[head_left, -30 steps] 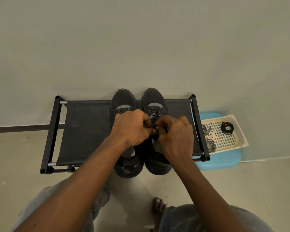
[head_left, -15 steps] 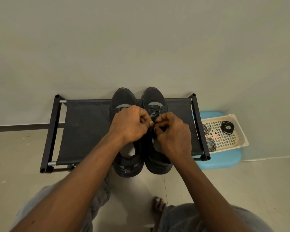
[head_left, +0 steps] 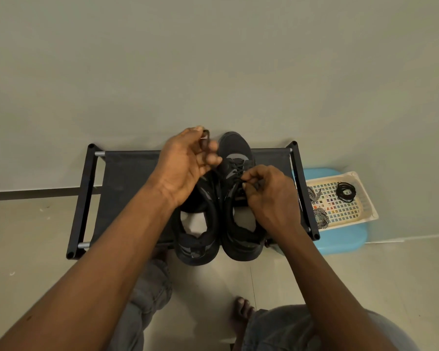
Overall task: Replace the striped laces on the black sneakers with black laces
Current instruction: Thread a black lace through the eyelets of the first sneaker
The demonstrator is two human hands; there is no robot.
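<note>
Black sneakers (head_left: pixel 241 245), two, stand side by side on one black rack (head_left: pixel 127 178), heels near. Right of it, one blue stool (head_left: pixel 340 239) carries one basket (head_left: pixel 365 198). The left hand (head_left: pixel 185 163) pinches the end of a black lace (head_left: pixel 206 138) over the left shoe's toe. The right hand (head_left: pixel 271 198) pinches lace over the right shoe. The basket holds two striped laces (head_left: pixel 321 216) and one coiled black lace (head_left: pixel 345 191). The hands hide most of the lacing.

Black sneakers (head_left: pixel 235 198); black-white striped laces (head_left: pixel 321 216); cream basket (head_left: pixel 365 198); blue stool (head_left: pixel 345 239).
</note>
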